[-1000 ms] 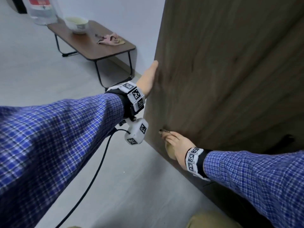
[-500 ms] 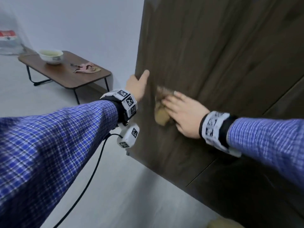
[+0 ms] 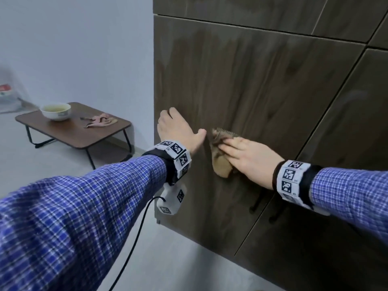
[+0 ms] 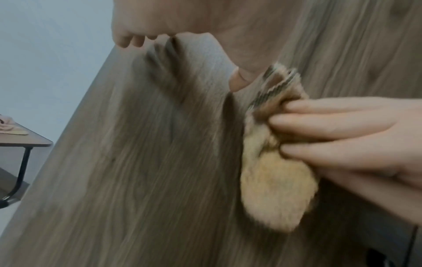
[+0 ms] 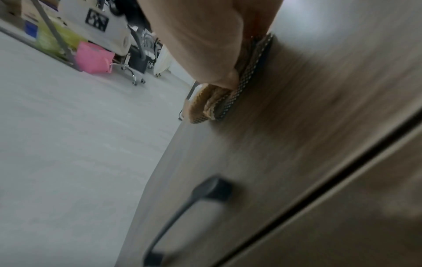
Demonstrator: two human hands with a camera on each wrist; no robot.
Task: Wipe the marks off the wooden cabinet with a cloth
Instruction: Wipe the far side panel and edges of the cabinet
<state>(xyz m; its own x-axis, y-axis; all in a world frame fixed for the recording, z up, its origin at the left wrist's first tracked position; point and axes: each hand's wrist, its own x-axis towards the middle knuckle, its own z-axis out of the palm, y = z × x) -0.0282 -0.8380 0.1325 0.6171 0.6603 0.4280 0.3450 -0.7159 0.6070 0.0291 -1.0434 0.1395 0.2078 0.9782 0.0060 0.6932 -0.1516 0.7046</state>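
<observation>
The dark wooden cabinet door (image 3: 252, 80) fills the right half of the head view. A folded tan cloth (image 3: 220, 166) lies flat against it at mid height. My right hand (image 3: 247, 156) presses the cloth to the wood with straight fingers (image 4: 331, 126). My left hand (image 3: 176, 129) grips the door's left edge just left of the cloth, fingers curled round the edge and thumb (image 4: 239, 79) on the front face. In the right wrist view the cloth (image 5: 205, 104) is squeezed between my hand and the door. No marks can be made out on the wood.
A black door handle (image 5: 182, 213) sticks out below my right hand, beside the seam to the adjoining door. A low brown table (image 3: 69, 133) at the left carries a white bowl (image 3: 55, 111) and a pink rag (image 3: 100, 120). A black cable (image 3: 130, 248) hangs from my left wrist.
My right hand has carried the cloth from low on the door up to mid height, beside my left thumb. My left hand now holds the edge with curled fingers instead of lying flat.
</observation>
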